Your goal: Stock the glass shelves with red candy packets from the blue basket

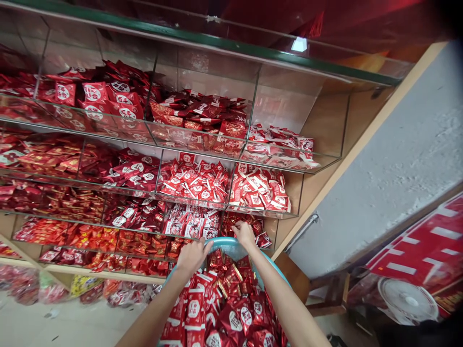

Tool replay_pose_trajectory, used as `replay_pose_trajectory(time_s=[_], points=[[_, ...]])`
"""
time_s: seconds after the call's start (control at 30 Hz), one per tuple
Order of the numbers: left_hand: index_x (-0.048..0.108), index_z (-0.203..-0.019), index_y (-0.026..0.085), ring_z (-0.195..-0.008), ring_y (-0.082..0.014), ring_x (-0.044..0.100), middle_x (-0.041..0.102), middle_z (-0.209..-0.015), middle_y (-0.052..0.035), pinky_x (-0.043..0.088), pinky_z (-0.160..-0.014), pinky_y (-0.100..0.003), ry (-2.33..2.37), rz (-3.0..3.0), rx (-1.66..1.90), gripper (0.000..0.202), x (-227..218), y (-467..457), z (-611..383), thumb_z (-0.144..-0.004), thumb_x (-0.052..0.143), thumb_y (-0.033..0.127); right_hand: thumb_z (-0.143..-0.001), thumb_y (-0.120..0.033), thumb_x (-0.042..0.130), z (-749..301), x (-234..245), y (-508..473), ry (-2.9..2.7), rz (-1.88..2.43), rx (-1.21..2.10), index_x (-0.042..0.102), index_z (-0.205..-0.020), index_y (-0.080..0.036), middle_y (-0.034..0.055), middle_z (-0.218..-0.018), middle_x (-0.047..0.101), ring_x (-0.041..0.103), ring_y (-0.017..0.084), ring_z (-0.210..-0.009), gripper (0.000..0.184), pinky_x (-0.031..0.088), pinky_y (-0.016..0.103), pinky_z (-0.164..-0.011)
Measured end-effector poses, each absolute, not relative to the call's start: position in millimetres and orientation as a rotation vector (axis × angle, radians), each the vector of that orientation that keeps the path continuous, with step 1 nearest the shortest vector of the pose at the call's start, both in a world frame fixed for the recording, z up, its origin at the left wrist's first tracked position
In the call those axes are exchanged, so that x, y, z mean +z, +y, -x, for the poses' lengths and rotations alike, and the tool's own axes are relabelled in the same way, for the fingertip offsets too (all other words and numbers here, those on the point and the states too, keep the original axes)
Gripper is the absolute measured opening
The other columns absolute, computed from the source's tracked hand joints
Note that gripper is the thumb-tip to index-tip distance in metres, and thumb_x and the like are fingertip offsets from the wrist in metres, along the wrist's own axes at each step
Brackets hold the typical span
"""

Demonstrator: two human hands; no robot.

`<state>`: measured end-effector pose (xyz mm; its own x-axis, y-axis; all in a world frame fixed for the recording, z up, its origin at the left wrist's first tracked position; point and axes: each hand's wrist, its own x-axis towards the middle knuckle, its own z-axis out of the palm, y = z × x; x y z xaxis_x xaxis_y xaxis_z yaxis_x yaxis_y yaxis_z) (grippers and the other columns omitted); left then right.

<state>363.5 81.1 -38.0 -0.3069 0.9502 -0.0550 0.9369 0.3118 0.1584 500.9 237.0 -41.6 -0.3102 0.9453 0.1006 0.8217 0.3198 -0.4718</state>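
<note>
My left hand (193,256) is closed on the far rim of a light blue basket (231,246) heaped with red snack packets (224,303). My right hand (244,233) reaches over the basket's rim into the lowest right bin (249,226) of a clear display shelf, its fingers curled among dark red packets there. Whether those fingers grip a packet is hidden.
A tiered rack of clear acrylic bins (159,144) full of red wrapped sweets fills the left and centre. A wooden side panel (347,159) and grey wall (405,159) stand to the right. A white fan (407,299) and red boxes (427,250) sit low right.
</note>
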Motion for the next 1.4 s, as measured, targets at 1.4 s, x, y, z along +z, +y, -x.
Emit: replay_pose_trajectory(time_s=[1.4], points=[[0.045,-0.116,0.014,-0.079,-0.0231,0.059,0.061,-0.085,-0.0145,0.043,-0.064,-0.031,2.502,-1.88,0.082,0.058,-44,85,-362,-0.087,0.009,0.048,-0.078,-0.032,0.044,-548,-35,163,-2.095,1.347,0.619,0.062,-0.088,-0.021,0.0065,-0.084,0.066,0.061,0.019,-0.078,0.024,0.041,0.026,-0.067]])
